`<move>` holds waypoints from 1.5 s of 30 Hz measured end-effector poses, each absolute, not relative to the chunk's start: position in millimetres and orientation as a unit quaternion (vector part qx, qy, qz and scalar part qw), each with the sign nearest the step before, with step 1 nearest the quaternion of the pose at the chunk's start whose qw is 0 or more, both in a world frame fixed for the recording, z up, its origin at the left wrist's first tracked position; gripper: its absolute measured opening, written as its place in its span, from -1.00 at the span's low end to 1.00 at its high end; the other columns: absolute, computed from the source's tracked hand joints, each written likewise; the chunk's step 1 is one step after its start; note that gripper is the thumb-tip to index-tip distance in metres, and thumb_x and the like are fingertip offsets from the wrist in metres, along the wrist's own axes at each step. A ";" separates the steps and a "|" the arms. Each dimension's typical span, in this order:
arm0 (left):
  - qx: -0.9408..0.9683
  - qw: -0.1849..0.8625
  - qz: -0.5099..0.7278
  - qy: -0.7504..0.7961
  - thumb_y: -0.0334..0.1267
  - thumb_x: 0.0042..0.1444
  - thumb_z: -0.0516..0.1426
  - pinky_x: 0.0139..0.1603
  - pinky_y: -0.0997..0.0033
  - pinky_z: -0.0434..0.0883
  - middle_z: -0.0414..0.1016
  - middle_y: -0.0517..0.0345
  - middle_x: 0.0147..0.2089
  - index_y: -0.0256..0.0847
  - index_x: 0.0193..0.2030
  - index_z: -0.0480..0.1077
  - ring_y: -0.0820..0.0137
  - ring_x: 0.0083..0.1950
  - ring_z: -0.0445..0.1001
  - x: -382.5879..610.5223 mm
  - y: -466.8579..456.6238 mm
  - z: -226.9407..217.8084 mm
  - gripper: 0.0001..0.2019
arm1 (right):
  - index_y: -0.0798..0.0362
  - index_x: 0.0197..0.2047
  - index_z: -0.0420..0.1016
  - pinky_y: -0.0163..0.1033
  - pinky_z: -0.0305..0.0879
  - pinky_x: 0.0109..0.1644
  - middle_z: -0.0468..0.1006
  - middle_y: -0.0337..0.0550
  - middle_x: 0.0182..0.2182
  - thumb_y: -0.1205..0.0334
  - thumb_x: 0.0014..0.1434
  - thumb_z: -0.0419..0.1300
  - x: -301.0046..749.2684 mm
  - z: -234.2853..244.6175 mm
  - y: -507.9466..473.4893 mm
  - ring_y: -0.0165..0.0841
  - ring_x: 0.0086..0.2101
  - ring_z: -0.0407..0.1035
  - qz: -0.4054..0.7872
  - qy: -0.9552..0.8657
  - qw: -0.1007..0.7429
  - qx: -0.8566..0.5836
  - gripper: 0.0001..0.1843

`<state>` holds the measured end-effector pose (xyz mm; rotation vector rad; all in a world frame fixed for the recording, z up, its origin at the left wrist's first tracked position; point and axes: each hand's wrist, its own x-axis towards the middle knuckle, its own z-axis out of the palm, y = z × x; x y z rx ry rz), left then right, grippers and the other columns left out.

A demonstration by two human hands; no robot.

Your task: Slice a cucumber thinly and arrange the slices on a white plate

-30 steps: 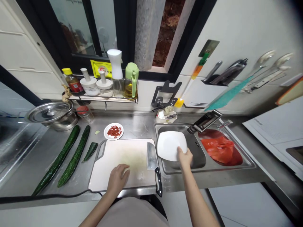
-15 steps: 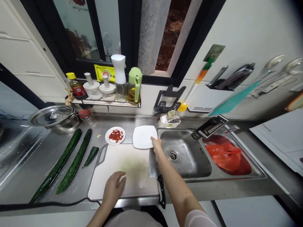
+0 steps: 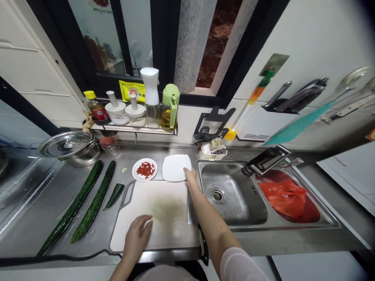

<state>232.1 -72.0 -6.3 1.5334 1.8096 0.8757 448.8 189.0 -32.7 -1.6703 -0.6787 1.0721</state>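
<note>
My right hand (image 3: 190, 175) grips the right edge of a square white plate (image 3: 175, 168), which is just beyond the chopping board's far edge. Over the lower left of the white chopping board (image 3: 137, 199) is my left hand (image 3: 137, 234), fingers loosely bent, thumb apart, holding nothing. The board has a damp, pale green smear in its middle. A knife (image 3: 203, 244) with a black handle lies along the board's right side, its blade partly behind my right forearm. Left of the square plate, a small round plate (image 3: 134, 171) bears red dried berries (image 3: 145, 169).
Two long cucumbers (image 3: 95, 208) and a cut piece (image 3: 115, 195) lie left of the board. A lidded steel pot (image 3: 70, 150) stands behind them. To the right is a sink (image 3: 240, 195), with a red plastic bag (image 3: 284, 199) in its second basin. Bottles (image 3: 168, 107) line a back shelf.
The square plate has shifted slightly left and settled closer to the counter, my right hand still on its edge. My left hand stays over the board. The camera view has turned a little.
</note>
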 end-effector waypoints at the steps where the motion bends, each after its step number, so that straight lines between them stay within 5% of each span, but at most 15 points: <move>1: 0.575 0.301 0.331 0.685 0.00 0.18 0.03 0.09 0.20 0.40 0.54 0.06 -0.09 -0.11 -0.13 0.49 0.26 -0.01 0.48 230.9 -72.1 -6.3 -0.68 | 0.19 -0.21 0.46 -0.34 0.41 -0.31 0.63 -0.09 -0.34 0.37 -0.10 0.24 448.3 -33.7 189.4 -0.34 -0.36 0.49 0.439 -0.289 0.493 -0.694 -0.71; 9: 0.499 0.313 0.373 0.717 0.05 0.13 0.05 0.05 0.17 0.39 0.54 0.03 -0.09 -0.15 -0.12 0.49 0.22 -0.04 0.48 227.6 -71.3 -9.6 -0.63 | 0.19 -0.13 0.46 -0.23 0.34 -0.03 0.60 0.04 -0.19 0.24 -0.13 0.34 458.1 -32.6 190.5 -0.20 -0.13 0.45 0.354 -0.371 0.416 -0.751 -0.56; 16: 0.294 0.340 0.506 0.736 0.08 0.01 0.14 -0.19 0.35 0.40 0.53 0.05 -0.24 -0.25 0.01 0.42 0.33 -0.26 0.48 238.6 -52.9 -18.4 -0.48 | 0.25 -0.11 0.52 -0.21 0.32 -0.06 0.54 0.25 -0.09 -0.04 0.02 0.28 465.3 -9.6 197.0 -0.08 -0.05 0.43 0.244 -0.528 0.097 -0.808 -0.47; 21: 0.246 0.308 0.569 0.721 0.01 0.03 0.13 -0.29 0.45 0.33 0.42 0.14 -0.36 -0.29 0.00 0.41 0.45 -0.37 0.36 257.0 -25.3 -17.1 -0.51 | 0.28 -0.05 0.51 -0.23 0.33 -0.09 0.52 0.28 -0.06 -0.12 0.07 0.24 465.4 -3.7 200.0 -0.08 -0.04 0.43 0.220 -0.562 0.022 -0.797 -0.38; 28: 0.244 0.245 0.589 0.730 -0.07 0.12 0.07 -0.29 0.47 0.30 0.33 0.19 -0.34 -0.23 0.05 0.37 0.49 -0.38 0.27 271.1 15.2 -14.4 -0.59 | 0.31 -0.03 0.49 -0.21 0.33 -0.07 0.52 0.29 -0.06 -0.13 0.07 0.24 463.7 -4.9 202.1 -0.07 -0.02 0.42 0.216 -0.559 0.014 -0.800 -0.35; 34: 0.274 0.058 0.485 0.829 -0.12 0.16 0.05 0.11 0.12 0.20 0.34 -0.02 0.01 -0.14 0.01 0.39 0.22 0.02 0.31 244.7 39.3 -6.0 -0.68 | 0.28 -0.03 0.47 -0.20 0.32 -0.10 0.52 0.29 -0.07 -0.16 0.05 0.24 460.4 0.6 199.1 -0.07 -0.04 0.42 0.217 -0.551 0.028 -0.805 -0.34; 39: 0.310 0.005 0.352 0.883 -0.13 0.14 0.08 0.15 -0.04 0.11 0.27 -0.06 0.14 -0.11 0.08 0.34 0.05 0.19 0.17 202.6 36.9 -2.7 -0.63 | 0.23 0.11 0.34 -0.14 0.28 -0.11 0.50 0.23 -0.08 -0.25 0.09 0.14 460.8 11.4 184.2 -0.07 -0.10 0.42 0.160 -0.548 0.103 -0.815 -0.24; 45: 0.359 0.039 0.237 0.902 -0.17 0.09 0.12 0.11 0.00 0.20 0.25 -0.09 0.16 -0.12 0.11 0.31 0.04 0.17 0.23 149.3 26.8 -13.2 -0.58 | 0.12 -0.01 0.42 -0.23 0.19 -0.12 0.52 -0.03 -0.24 -0.02 0.23 -0.03 492.1 16.9 132.4 -0.24 -0.17 0.36 0.114 -0.624 0.226 -0.739 -0.55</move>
